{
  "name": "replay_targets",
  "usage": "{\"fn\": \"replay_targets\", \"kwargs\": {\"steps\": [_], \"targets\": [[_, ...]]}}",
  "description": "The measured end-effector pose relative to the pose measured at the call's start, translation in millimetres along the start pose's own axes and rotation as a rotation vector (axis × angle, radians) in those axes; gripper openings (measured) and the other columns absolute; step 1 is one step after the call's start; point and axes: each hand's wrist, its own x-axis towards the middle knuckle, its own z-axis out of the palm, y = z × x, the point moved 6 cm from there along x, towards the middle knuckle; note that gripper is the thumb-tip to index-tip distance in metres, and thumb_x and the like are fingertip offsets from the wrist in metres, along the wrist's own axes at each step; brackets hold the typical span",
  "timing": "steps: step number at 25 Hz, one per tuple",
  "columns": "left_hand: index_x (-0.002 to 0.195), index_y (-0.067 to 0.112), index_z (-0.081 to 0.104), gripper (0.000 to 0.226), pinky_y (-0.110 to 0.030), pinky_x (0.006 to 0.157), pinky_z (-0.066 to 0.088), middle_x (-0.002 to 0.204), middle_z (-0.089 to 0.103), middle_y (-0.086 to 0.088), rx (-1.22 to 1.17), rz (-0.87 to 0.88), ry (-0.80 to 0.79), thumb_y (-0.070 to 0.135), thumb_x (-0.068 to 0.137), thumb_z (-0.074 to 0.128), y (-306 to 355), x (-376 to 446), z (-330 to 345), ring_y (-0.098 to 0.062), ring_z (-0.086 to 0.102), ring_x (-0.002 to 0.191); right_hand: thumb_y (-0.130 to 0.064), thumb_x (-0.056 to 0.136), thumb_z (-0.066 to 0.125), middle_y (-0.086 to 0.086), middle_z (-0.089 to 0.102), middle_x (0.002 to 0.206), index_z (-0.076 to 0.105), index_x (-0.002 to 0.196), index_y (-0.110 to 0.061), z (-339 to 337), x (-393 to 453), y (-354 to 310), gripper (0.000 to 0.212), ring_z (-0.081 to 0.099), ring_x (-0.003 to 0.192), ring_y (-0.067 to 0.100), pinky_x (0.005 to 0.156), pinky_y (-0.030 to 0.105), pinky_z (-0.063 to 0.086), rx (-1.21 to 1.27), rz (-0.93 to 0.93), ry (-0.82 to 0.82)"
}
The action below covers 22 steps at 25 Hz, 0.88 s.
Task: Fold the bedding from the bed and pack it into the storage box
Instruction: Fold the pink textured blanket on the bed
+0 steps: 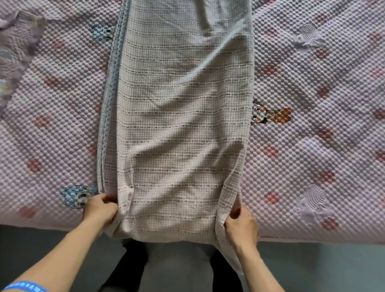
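Blue wristband (31, 291) on left forearm, bottom left | left hand (100, 208) clenched on near left corner of checked blanket (178, 118) | right hand (241, 227) grasping near right corner | blanket folded into long strip, centre frame, lying on pink quilted bed cover (322, 153) | dark floor (316, 277) along bottom

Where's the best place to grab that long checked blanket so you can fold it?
Probably at the two near corners, from the foot of the bed. The checked blanket lies as one long narrow strip running away, so its short near edge fits between both hands. The left hand and right hand already pinch those corners.
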Motion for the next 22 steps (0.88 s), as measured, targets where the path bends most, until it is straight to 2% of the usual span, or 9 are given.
{"fn": "replay_targets", "kwargs": {"steps": [4,7,9,12,15,17,20,22], "targets": [[0.111,0.013,0.072,0.035,-0.033,0.087,0.048,0.106,0.071,-0.01,0.144,0.065,-0.009,-0.002,0.083,0.057,-1.1,5.9,7.3,-0.028,0.061,0.094,-0.037,0.088,0.057,0.007,0.07,0.1,0.065,0.098,-0.018,1.5,1.5,-19.5,0.023,0.064,0.093,0.032,0.074,0.035,0.045,-0.116,-0.095,0.064],[0.109,0.011,0.071,0.029,-0.03,0.082,0.045,0.108,0.07,-0.012,0.183,0.087,0.02,0.002,0.085,0.059,2.8,12.8,6.6,-0.024,0.056,0.089,-0.03,0.086,0.056,0.007,0.07,0.096,0.067,0.098,-0.019,-3.7,7.3,-30.2,0.02,0.064,0.089,0.031,0.072,0.035,0.047,-0.073,-0.185,0.039],[0.108,0.013,0.071,0.025,-0.031,0.082,0.045,0.108,0.07,-0.011,0.176,0.063,0.049,0.005,0.086,0.06,2.2,10.1,3.0,-0.024,0.054,0.089,-0.025,0.086,0.054,0.004,0.068,0.092,0.065,0.098,-0.023,-9.6,2.7,-26.1,0.017,0.062,0.087,0.031,0.071,0.035,0.045,-0.021,-0.181,0.032],[0.107,0.014,0.072,0.025,-0.032,0.081,0.046,0.107,0.07,-0.009,0.107,0.052,0.107,0.004,0.086,0.063,-6.6,-0.7,-8.8,-0.026,0.056,0.091,-0.021,0.085,0.051,0.0,0.065,0.08,0.057,0.085,-0.022,-29.3,-10.9,0.3,0.006,0.059,0.077,0.026,0.068,0.038,0.048,0.042,-0.121,0.085],[0.108,0.013,0.072,0.03,-0.031,0.079,0.046,0.102,0.071,-0.009,0.126,0.059,0.124,0.0,0.082,0.063,-15.5,-9.3,-28.4,-0.027,0.058,0.091,-0.018,0.088,0.055,0.004,0.059,0.069,0.046,0.071,-0.015,-58.3,-12.2,29.3,0.019,0.056,0.067,0.027,0.061,0.038,0.044,0.081,-0.024,0.164],[0.109,0.015,0.072,0.029,-0.033,0.081,0.048,0.106,0.071,-0.009,0.177,0.056,0.15,0.005,0.083,0.064,-19.6,-10.5,-39.2,-0.031,0.061,0.097,-0.018,0.089,0.054,0.004,0.058,0.069,0.045,0.072,-0.015,-62.7,-13.1,30.9,0.019,0.055,0.067,0.028,0.058,0.037,0.04,0.05,-0.049,0.185],[0.09,0.01,0.075,0.018,-0.042,0.085,0.048,0.1,0.067,-0.014,0.171,0.124,0.195,0.02,0.083,0.062,-14.5,-10.4,-45.8,-0.035,0.058,0.096,-0.016,0.093,0.052,0.002,0.057,0.071,0.047,0.076,-0.017,-43.5,-16.2,27.5,0.019,0.054,0.068,0.025,0.057,0.038,0.036,0.153,-0.034,0.141],[0.06,0.005,0.062,0.04,-0.039,0.073,0.042,0.079,0.06,-0.017,0.072,0.148,0.176,0.037,0.083,0.057,-6.1,-8.2,-37.8,-0.031,0.055,0.08,-0.011,0.095,0.052,0.002,0.057,0.074,0.049,0.08,-0.014,-28.2,-12.7,29.2,0.015,0.054,0.072,0.023,0.061,0.036,0.038,0.29,-0.022,0.071]]}}
